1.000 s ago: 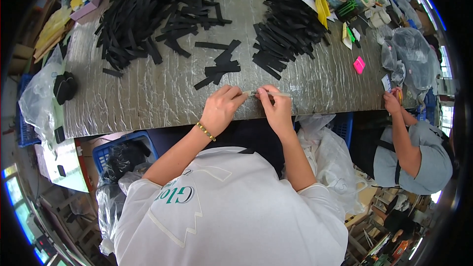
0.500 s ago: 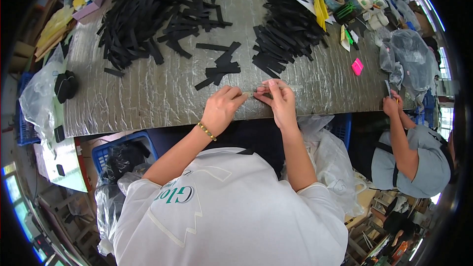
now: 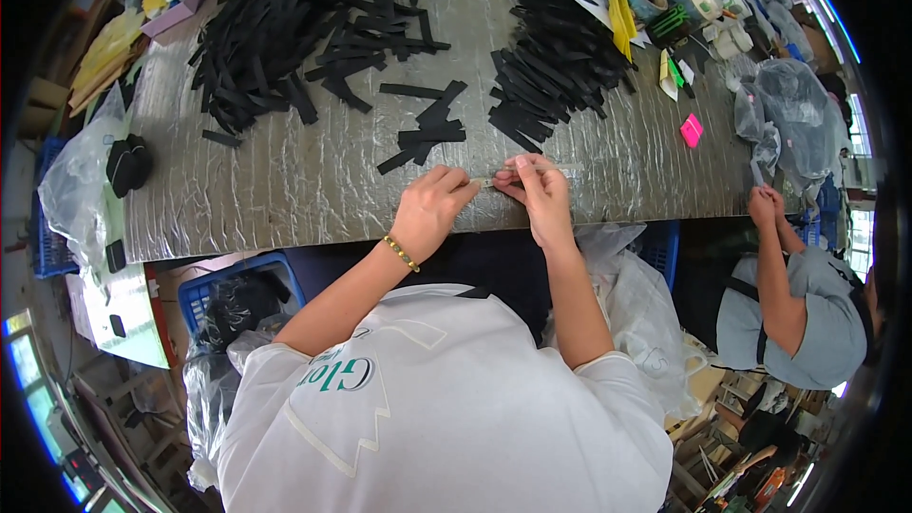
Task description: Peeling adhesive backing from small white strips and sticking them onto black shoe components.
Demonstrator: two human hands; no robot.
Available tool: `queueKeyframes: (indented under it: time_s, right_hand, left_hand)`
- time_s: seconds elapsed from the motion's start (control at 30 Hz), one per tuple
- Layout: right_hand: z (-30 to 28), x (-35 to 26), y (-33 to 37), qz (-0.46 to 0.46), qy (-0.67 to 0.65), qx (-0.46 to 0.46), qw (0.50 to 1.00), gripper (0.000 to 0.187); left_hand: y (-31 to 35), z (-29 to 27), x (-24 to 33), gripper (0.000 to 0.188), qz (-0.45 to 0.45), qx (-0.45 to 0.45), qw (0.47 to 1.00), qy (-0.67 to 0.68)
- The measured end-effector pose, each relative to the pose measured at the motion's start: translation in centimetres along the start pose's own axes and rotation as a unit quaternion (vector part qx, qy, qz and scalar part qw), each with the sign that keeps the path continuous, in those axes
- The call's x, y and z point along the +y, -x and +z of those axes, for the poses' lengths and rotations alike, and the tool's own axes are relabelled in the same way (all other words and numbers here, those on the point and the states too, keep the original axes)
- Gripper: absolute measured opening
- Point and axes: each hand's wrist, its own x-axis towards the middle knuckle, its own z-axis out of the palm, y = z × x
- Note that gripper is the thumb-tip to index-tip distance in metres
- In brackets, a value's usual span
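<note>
At frame centre, thin pale strip (image 3: 562, 168) pinched by the fingers of the right hand (image 3: 544, 201), one end left jutting rightward; small pale piece (image 3: 485, 182) gripped by the left hand's (image 3: 432, 209) fingertips; whether both are one cannot be told; tips brought close together, presumably for fine control; black strips (image 3: 275, 38) heaped upper left, probably for easy reach; table (image 3: 313, 195) covered in wrinkled, shiny sheeting; blue crate (image 3: 195, 302) set lower left; co-worker (image 3: 793, 313) seen at right.
</note>
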Motion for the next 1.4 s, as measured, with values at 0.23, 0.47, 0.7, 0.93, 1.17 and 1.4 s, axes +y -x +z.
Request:
queueKeyframes:
  time_s: [0.23, 0.47, 0.7, 0.93, 1.17, 1.4]
  right_hand:
    - [1.0, -0.6, 1.5, -0.088, 0.278, 0.018, 0.956, 0.022]
    - [1.0, -0.7, 1.3, -0.145, 0.350, -0.002, 0.926, 0.021]
    - [0.3, -0.5, 2.1, -0.139, 0.387, -0.032, 0.911, 0.021]
    - [2.3, -0.2, 2.1, -0.154, 0.328, -0.037, 0.931, 0.018]
    - [2.6, -1.5, 0.2, -0.142, 0.384, -0.080, 0.909, 0.018]
    - [3.4, 0.4, 1.5, -0.239, 0.421, -0.070, 0.872, 0.018]
  left_hand:
    - [0.0, 0.0, 0.0, 0.027, -0.006, -0.003, 1.000, 0.001]
    - [-0.1, 0.0, 0.0, 0.027, -0.009, 0.001, 1.000, 0.005]
    - [0.5, -0.1, 0.3, 0.026, -0.025, 0.002, 1.000, 0.016]
    - [0.8, -0.3, 0.0, 0.049, -0.073, 0.009, 0.991, 0.110]
    - [-0.9, -0.2, -0.7, 0.052, -0.091, 0.000, 0.986, 0.137]
    - [1.2, 0.1, -1.5, 0.051, -0.107, -0.024, 0.987, 0.114]
